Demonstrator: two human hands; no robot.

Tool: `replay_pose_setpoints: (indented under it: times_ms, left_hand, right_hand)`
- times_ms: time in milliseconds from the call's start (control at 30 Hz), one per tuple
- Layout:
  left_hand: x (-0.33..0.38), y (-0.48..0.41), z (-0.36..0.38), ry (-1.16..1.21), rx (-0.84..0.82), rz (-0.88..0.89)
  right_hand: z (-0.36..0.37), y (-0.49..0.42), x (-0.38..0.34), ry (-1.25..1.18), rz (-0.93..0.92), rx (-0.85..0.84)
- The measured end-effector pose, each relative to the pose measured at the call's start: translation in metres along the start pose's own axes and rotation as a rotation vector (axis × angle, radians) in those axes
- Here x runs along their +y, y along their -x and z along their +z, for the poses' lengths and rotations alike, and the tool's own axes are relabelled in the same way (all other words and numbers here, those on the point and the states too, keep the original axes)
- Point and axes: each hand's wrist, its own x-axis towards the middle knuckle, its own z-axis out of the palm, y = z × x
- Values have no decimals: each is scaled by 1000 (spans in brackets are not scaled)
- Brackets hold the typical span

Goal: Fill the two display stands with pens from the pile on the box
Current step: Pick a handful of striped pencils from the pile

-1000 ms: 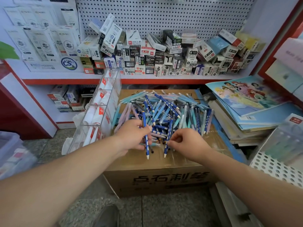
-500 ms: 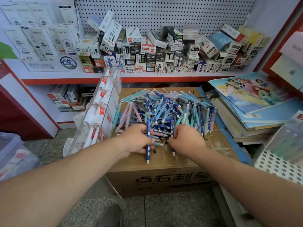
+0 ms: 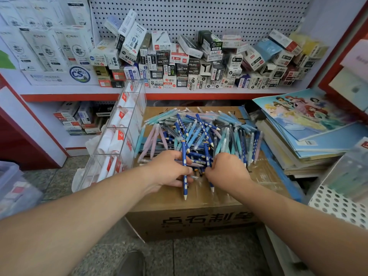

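Note:
A pile of pens [image 3: 201, 132], dark blue with pale dots, light blue, teal and pink, lies on top of a brown cardboard box [image 3: 187, 220]. My left hand [image 3: 169, 170] grips a dark blue dotted pen [image 3: 184, 172] that stands upright, its tip toward me. My right hand [image 3: 227, 170] is at the near edge of the pile, fingers curled around another dark blue pen [image 3: 211, 186] whose tip sticks out below the hand. A clear acrylic display stand [image 3: 121, 132] with divided compartments leans at the box's left. A second clear stand [image 3: 350, 172] holding pale pens shows at the right edge.
A red-edged shelf [image 3: 179, 95] behind the box carries many small pen boxes under a white pegboard. Stacked notebooks and colouring books [image 3: 302, 124] lie right of the box. A perforated white panel [image 3: 338, 206] sits near right. A plastic bin [image 3: 12, 186] stands at the left on the tiled floor.
Both hands have stayed at the near edge of the pile. The right hand moved in toward the left hand and closed on a dark blue pen. The left keeps its upright pen.

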Motion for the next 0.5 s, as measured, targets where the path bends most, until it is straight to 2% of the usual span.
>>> replay_pose_setpoints:
  times_ms: [100, 500]
  left_hand:
    - [1, 0, 2, -3, -11, 6]
    - [3, 0, 5, -11, -17, 4]
  right_hand:
    - [-8, -2, 4, -74, 17, 23]
    - [1, 5, 3, 79, -78, 29]
